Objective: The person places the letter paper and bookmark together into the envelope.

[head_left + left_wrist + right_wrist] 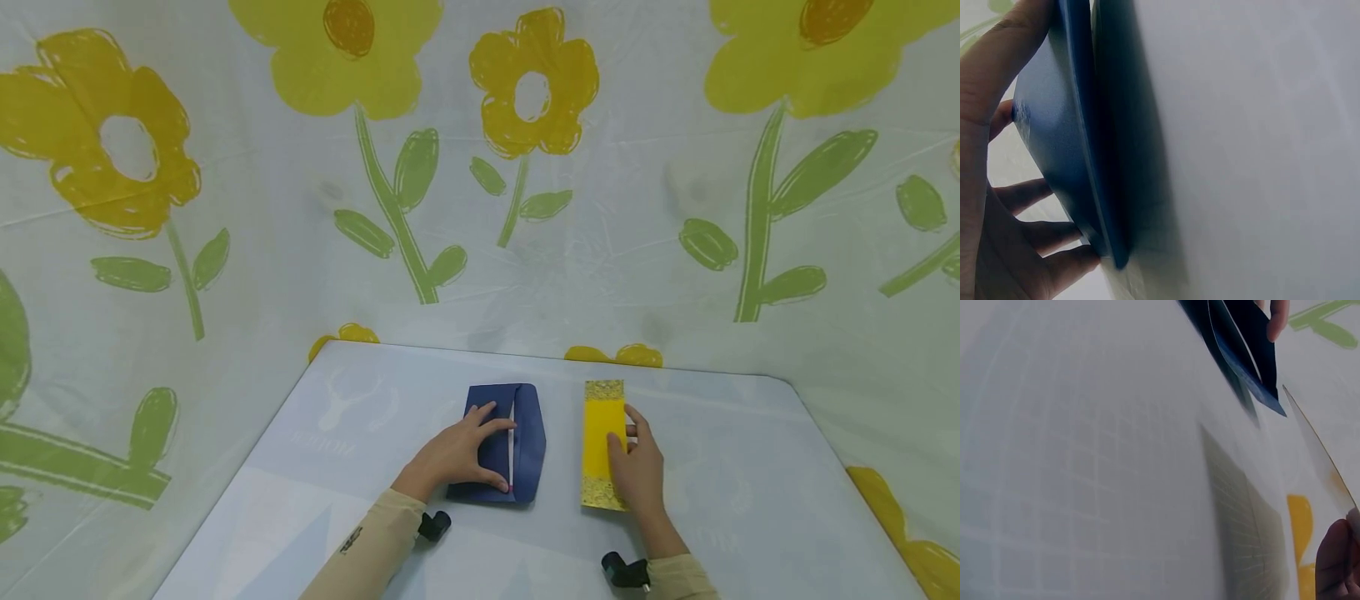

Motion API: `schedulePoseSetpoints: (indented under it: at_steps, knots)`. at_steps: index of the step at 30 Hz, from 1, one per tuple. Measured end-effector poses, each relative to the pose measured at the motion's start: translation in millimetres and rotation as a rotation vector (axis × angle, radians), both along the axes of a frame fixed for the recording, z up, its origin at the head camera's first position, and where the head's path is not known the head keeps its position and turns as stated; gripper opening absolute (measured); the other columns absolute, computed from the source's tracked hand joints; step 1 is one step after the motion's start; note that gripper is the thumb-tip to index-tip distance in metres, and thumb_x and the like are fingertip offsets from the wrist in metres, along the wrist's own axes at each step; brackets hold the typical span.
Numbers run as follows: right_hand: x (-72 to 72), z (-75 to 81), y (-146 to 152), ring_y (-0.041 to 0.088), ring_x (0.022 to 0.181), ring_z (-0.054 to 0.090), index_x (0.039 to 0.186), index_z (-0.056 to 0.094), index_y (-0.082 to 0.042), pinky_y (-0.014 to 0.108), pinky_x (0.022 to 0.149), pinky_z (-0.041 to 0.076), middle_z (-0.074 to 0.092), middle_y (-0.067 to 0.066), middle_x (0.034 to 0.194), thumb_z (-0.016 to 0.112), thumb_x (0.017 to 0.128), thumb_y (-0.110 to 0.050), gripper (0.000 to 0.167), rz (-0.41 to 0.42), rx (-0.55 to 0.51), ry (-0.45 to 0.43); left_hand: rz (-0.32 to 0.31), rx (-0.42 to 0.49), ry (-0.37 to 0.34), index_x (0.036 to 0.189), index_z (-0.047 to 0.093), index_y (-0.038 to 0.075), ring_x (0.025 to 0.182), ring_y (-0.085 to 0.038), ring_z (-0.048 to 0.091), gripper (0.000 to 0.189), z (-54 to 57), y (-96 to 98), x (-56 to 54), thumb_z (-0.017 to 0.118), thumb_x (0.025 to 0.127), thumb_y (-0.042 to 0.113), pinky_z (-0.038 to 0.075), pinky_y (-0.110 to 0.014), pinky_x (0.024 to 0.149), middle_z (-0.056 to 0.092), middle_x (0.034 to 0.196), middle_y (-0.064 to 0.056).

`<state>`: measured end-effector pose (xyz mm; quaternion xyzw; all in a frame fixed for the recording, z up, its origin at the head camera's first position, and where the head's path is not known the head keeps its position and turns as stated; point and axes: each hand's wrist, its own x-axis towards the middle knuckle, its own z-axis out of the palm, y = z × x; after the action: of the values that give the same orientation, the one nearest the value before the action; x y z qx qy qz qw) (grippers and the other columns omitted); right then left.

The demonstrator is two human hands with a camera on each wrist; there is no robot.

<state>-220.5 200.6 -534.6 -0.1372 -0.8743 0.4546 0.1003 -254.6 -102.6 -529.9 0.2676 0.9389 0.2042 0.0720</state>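
Note:
My left hand [468, 450] holds a dark blue envelope [531, 450], thumb near its lower end and fingers spread across it. The flap is folded out to the right, and a pale strip shows along the opening. In the left wrist view the envelope [1054, 131] stands between thumb and fingers, casting a shadow on the table. To the right, my right hand [641, 467] pinches a yellow card [602, 433] by its right side, thumb on top. Speckled gold bands cross both card ends. The right wrist view catches the card [1319, 450] nearly edge-on, beside the envelope [1241, 362].
A pale table [360, 533] with faint printed shapes lies under both hands. Behind it and at the sides hangs a white curtain [630, 275] with yellow flowers and green stems. Small black cameras sit at both wrists.

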Motion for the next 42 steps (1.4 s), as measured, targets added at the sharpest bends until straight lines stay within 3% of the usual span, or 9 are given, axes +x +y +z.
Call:
schedulePoseSetpoints:
  at_steps: [30, 42]
  knots:
    - [-2.8, -1.3, -47, 0.021, 0.071, 0.049, 0.154, 0.040, -0.009, 0.023, 0.057, 0.041, 0.058, 0.018, 0.115, 0.059, 0.100, -0.013, 0.058, 0.045, -0.023, 0.095, -0.005, -0.025, -0.002, 0.149, 0.043, 0.047, 0.150, -0.042, 0.027, 0.095, 2.1, 5.9, 1.1, 0.082, 0.066, 0.072, 0.042, -0.062, 0.106, 0.024, 0.167, -0.007]
    - [-8.4, -7.1, -59, 0.022, 0.073, 0.050, 0.156, 0.037, -0.012, 0.023, 0.059, 0.043, 0.059, 0.016, 0.118, 0.060, 0.101, -0.017, 0.059, 0.076, -0.020, 0.081, 0.016, -0.036, 0.003, 0.148, 0.042, 0.050, 0.150, -0.041, 0.028, 0.096, -1.2, 6.4, -0.6, 0.080, 0.064, 0.076, 0.042, -0.062, 0.106, 0.024, 0.168, -0.005]
